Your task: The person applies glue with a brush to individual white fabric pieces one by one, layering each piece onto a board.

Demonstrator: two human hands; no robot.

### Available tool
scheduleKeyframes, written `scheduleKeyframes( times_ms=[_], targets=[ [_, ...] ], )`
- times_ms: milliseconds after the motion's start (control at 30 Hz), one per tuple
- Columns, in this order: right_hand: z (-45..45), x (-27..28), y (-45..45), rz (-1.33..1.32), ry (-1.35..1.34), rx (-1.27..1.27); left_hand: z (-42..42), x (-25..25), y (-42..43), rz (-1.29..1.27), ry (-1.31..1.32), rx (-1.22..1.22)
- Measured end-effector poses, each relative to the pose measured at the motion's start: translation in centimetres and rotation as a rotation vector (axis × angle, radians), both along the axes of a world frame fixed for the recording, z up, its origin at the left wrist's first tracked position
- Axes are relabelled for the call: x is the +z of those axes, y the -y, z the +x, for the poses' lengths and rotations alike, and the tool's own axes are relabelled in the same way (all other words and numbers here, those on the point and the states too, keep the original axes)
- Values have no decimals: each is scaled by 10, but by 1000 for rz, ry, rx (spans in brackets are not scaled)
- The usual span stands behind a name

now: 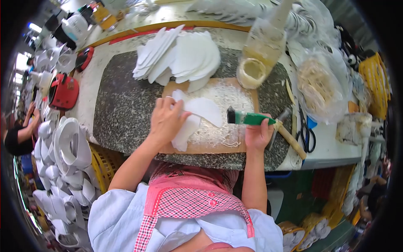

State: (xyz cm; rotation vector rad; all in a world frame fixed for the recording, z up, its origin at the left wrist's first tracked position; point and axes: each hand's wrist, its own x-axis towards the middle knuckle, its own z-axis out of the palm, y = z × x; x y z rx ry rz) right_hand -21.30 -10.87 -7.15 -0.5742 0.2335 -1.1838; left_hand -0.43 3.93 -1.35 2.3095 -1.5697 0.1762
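The loose white pieces (204,111) lay at the left hand (167,119), on the left part of a glue-streaked cardboard sheet (228,148). One spread out to the right of its fingertips, and another reached down from beside the thumb toward the sheet's near edge. The brush (252,118) lay across the fingers of the right hand (259,133), its dark bristles pointing left, over the right part of the sheet and just beside the tip of the nearest white piece.

Small marks showed on the pink apron (184,185) and on a white tub (76,27) near the desk's far left corner, too small to read.

The left fingers were bent and slightly apart, the fingertips and thumb touching the white pieces; whether they pinched an edge or only pressed down, the view could not tell. The right fingers were closed, the thumb against the brush's green handle.

The cardboard sheet rested on a dark speckled slab (119,98) on the desk (90,86). A pile of white pieces (195,54) overlapped near the slab's far edge, with a cloudy plastic container (255,69) to its right. A wooden-handled hammer (292,140) lay near the slab's right edge, and dark scissors (309,136) lay just beyond it.
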Motion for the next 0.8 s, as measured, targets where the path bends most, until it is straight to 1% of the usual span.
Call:
scheduleKeyframes(
  times_ms=[33,100,167,300,367,400,500,600,667,767,800],
  targets=[
    [0,0,-1,-55,-47,21,-3,-3,1,-34,-39,-20],
    [2,1,-4,-130,-219,-48,-2,-14,3,-118,-119,-56],
    [7,4,-2,-241,-362,-124,2,-22,6,-150,-172,-26],
    [22,34,5,-498,-635,-35,15,-26,16,-135,-220,-10],
    [30,46,13,-587,-737,15,21,-23,18,-96,-135,-30],
    [32,48,16,-610,-747,16,23,-22,19,-76,-93,-39],
    [36,49,22,-654,-767,26,21,-18,21,3,-160,-60],
    [35,41,20,-647,-775,41,24,-15,21,-13,-192,-78],
    [35,35,20,-662,-778,46,28,-18,25,-17,-229,-49],
    [44,42,22,-756,-803,32,33,-23,33,-26,-269,-16],
    [51,45,25,-879,-807,36,33,-24,35,-30,-280,-8]
  ],
)
